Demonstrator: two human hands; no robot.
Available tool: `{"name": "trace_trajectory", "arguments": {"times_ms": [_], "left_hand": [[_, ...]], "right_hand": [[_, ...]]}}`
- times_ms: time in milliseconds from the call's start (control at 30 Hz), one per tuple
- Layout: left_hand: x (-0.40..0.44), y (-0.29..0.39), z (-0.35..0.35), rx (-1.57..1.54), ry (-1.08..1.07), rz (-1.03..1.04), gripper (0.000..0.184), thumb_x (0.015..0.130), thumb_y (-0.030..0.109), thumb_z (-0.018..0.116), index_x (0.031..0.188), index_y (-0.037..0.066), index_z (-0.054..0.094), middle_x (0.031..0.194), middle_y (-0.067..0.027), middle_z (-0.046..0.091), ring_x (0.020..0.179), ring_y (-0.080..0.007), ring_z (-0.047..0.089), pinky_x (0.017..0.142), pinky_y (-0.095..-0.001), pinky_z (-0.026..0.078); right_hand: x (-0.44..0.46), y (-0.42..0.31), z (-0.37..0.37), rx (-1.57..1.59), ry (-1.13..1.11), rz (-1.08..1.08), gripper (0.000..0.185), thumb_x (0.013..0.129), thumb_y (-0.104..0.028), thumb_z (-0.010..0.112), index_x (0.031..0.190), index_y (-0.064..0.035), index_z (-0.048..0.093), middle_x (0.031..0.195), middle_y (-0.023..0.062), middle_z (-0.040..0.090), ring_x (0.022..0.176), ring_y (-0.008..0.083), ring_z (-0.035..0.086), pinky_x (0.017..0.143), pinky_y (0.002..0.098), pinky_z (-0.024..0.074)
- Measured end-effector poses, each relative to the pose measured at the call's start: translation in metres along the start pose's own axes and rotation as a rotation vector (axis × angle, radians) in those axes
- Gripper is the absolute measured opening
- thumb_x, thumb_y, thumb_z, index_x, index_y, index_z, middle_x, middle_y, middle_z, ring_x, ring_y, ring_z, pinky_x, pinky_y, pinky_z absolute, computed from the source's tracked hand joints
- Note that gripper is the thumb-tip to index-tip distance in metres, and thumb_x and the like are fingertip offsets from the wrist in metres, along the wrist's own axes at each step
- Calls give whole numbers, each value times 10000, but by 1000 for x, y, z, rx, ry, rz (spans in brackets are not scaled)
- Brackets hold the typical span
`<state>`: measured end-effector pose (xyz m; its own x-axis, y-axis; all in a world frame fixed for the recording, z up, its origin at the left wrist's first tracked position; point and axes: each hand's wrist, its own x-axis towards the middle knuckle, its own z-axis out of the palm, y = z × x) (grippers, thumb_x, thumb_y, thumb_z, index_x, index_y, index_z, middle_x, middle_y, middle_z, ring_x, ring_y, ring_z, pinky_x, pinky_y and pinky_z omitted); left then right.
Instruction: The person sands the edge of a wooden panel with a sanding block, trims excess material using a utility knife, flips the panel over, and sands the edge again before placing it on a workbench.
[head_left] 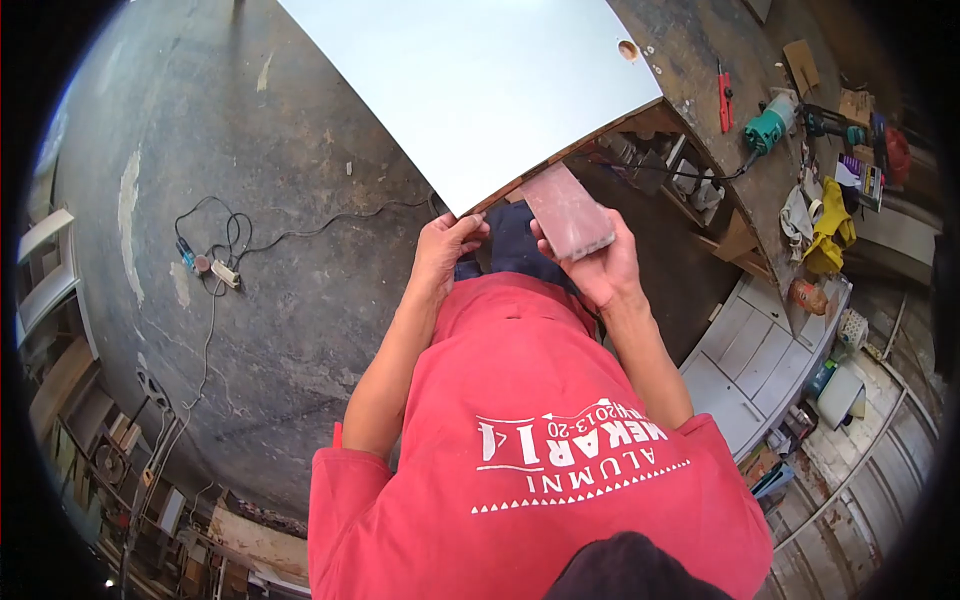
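A large white panel with a round hole near its right corner lies in front of me, its brown edge towards my body. At the panel's near left corner is my left hand, its fingers drawn together at the edge; whether they pinch anything is too small to tell. My right hand is wrapped round a flat pinkish block, thumb on one side and fingers on the other. The block's far end is close to the panel's brown edge; whether they touch is unclear.
On the worktop at the right are a red-handled tool, a green power tool with a cord, and a yellow cloth. A cord and white socket block lie on the floor at left. White cabinet at right.
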<state>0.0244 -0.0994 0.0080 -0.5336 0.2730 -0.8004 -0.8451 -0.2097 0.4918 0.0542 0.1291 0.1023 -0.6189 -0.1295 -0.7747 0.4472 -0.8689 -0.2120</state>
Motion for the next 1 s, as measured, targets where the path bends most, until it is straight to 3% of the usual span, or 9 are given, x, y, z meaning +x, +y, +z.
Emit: {"name": "trace_trajectory", "arguments": {"times_ms": [233, 333, 600, 833, 933, 1000], "left_hand": [[2, -1, 6, -57, 38, 45, 190, 914, 157, 702, 1053, 26, 697, 907, -23, 709, 837, -108, 654, 774, -261, 486], [2, -6, 5, -36, 52, 18, 198, 912, 157, 709, 1063, 31, 690, 933, -30, 708, 853, -112, 657, 789, -282, 496], [5, -7, 25, -487, 5, -132, 178, 911, 156, 717, 1052, 65, 659, 933, -47, 720, 932, -172, 669, 845, -327, 524], [11, -15, 29, -459, 2, -88, 211, 902, 175, 736, 1071, 77, 654, 1000, -69, 718, 980, -190, 665, 873, -337, 528], [2, -6, 40, -514, -28, -38, 272, 925, 235, 716, 1111, 48, 649, 1058, -97, 711, 1002, -196, 658, 891, -348, 518], [-2, -2, 41, -483, -41, -35, 370, 944, 347, 688, 1145, 41, 633, 1105, -109, 701, 1026, -200, 651, 909, -356, 516]], "right_hand": [[11, -9, -12, 32, 2, -85, 520, 995, -336, 398, 1304, 56, 546, 1239, 248, 631, 1071, 412, 652, 890, 498, 566], [7, -19, -15, 57, -76, -13, 533, 996, -338, 392, 1322, 61, 531, 1267, 256, 615, 1092, 426, 640, 894, 498, 562], [11, -34, -32, 138, 33, -92, 546, 996, -337, 396, 1363, 56, 494, 1320, 269, 574, 1157, 452, 602, 907, 510, 554], [3, -46, -40, 113, 36, -140, 520, 1004, -323, 413, 1353, 52, 502, 1321, 269, 574, 1169, 458, 601, 903, 502, 564], [-1, -44, -42, 80, 60, -145, 516, 1005, -321, 412, 1346, 54, 509, 1304, 266, 587, 1150, 454, 614, 884, 498, 573], [-1, -43, -43, 55, 76, -152, 514, 1005, -320, 412, 1342, 55, 513, 1291, 264, 596, 1138, 449, 623, 872, 496, 577]]}}
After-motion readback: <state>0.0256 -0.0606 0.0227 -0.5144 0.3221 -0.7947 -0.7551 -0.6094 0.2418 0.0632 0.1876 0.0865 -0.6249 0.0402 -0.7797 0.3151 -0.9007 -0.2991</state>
